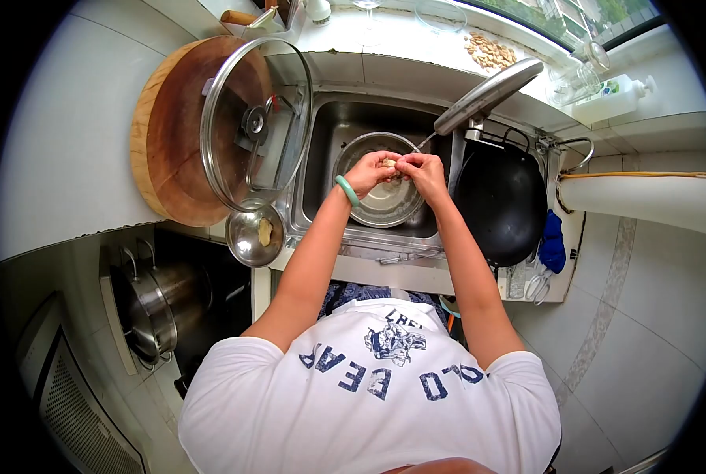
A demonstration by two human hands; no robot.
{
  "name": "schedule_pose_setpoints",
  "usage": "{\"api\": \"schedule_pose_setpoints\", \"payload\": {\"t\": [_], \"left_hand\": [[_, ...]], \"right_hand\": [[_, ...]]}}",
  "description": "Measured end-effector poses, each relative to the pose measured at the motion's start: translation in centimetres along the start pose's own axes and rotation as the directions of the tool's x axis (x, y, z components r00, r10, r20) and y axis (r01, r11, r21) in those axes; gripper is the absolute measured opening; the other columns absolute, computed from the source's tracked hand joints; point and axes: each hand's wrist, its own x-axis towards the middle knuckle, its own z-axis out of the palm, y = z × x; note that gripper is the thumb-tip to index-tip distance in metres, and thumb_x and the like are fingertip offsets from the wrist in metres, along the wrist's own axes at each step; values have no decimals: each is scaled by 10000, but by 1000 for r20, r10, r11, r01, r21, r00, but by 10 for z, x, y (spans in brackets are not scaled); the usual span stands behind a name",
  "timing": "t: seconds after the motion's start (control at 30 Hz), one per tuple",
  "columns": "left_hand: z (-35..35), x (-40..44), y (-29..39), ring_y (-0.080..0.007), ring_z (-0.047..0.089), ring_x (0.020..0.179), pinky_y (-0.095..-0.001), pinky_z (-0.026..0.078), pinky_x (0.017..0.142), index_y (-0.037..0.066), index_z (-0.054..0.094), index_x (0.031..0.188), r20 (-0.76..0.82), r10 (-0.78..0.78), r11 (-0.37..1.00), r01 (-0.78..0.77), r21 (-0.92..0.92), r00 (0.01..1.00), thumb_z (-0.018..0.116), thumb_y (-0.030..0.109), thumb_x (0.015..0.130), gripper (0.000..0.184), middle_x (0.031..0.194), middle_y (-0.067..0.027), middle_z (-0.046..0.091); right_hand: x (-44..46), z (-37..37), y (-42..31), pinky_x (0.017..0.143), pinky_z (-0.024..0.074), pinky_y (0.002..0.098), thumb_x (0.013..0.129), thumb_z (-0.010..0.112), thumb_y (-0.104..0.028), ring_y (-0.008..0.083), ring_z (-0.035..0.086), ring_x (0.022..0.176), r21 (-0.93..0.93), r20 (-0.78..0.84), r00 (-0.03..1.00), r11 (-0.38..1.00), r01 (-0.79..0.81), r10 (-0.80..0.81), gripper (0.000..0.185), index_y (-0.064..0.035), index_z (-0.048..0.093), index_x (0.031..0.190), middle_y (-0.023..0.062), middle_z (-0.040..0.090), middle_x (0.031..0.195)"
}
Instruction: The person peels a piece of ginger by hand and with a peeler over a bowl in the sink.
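Over a metal basin (381,212) in the sink (328,126), my two hands meet. My left hand (366,174), below a green bangle (347,190) on the wrist, is closed on a small pale piece (389,163). Fingertips of my right hand (424,175) pinch at the right side of the same piece, touching it. The piece is too small to name surely. To the left, a small steel bowl (246,246) holds a yellowish piece (265,232).
A glass lid (228,87) leans by a round wooden board (152,150) at the left. Right of the sink lies a black wok (499,197), near a blue cloth (553,242). A soap bottle (610,99) and brown pieces (489,52) are on the sill.
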Motion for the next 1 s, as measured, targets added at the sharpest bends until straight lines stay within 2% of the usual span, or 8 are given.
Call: {"api": "schedule_pose_setpoints", "payload": {"t": [0.07, 0.2, 0.3, 0.37, 0.5, 0.57, 0.77, 1.0], "left_hand": [[4, -9, 9, -80, 545, 836, -211, 443, 725, 18, 511, 1146, 23, 23, 1000, -23, -4, 999, 549, 101, 849, 311, 974, -33, 591], [11, -14, 14, -67, 514, 804, -192, 427, 706, 4, 460, 1188, -1, 9, 999, -9, -33, 1000, 503, 50, 867, 327, 976, -33, 570], [14, -15, 14, -68, 497, 766, -193, 425, 699, -1, 470, 1176, -21, 21, 995, -23, -100, 1000, 505, 50, 868, 315, 947, -27, 560], [11, -12, 10, -69, 473, 729, -196, 419, 679, -3, 473, 1175, -51, 24, 997, -27, -70, 998, 505, 60, 872, 311, 905, -21, 554], [11, -13, 8, -69, 463, 714, -192, 408, 656, 0, 477, 1173, -37, 52, 999, -52, -5, 998, 494, 86, 886, 300, 882, -17, 552], [10, -11, 4, -67, 461, 705, -186, 399, 639, 2, 484, 1163, -38, 56, 998, -56, 16, 998, 470, 100, 901, 281, 868, -12, 555], [10, -12, 3, -59, 465, 701, -181, 401, 633, 3, 491, 1152, -34, 12, 1000, -12, 18, 999, 467, 104, 900, 272, 865, -3, 558], [9, -14, 14, -45, 462, 692, -178, 394, 628, 7, 521, 1133, -12, 34, 996, -33, 87, 999, 496, 116, 878, 278, 879, 12, 561]], "right_hand": [[-1, 1, -7, 514, 424, 187, 767, 645, -50, 65, 522, 557, 104, 44, 994, 990, -99, 95, 99, 31, 649, 823, 32, 618, 687], [0, 0, 5, 516, 429, 186, 795, 613, -62, 55, 535, 571, 219, 100, 992, 971, -93, 72, 114, 36, 642, 848, 36, 631, 715], [-4, 1, 0, 532, 434, 193, 786, 630, -61, 63, 545, 595, 385, 36, 998, 921, -61, 52, 125, 32, 638, 869, 41, 636, 742], [-8, 4, -9, 551, 447, 193, 765, 652, -46, 72, 561, 612, 221, 60, 998, 974, -46, 33, 108, 32, 640, 838, 42, 641, 739], [-5, 5, 0, 572, 462, 203, 726, 682, -28, 76, 577, 634, 220, 56, 998, 975, -8, -5, 106, 27, 645, 809, 45, 647, 726], [-4, 0, -4, 583, 472, 217, 685, 702, -5, 78, 588, 645, 77, 84, 996, 997, -32, 26, 119, 28, 645, 784, 54, 647, 703], [-5, -2, -27, 576, 466, 230, 726, 661, -33, 89, 586, 620, -190, 108, 993, 980, 61, -41, 89, 29, 631, 783, 74, 639, 679], [1, 1, -8, 589, 458, 233, 740, 666, -64, 80, 573, 645, -57, 69, 994, 994, 88, -84, 120, 16, 621, 818, 58, 632, 717]]}}
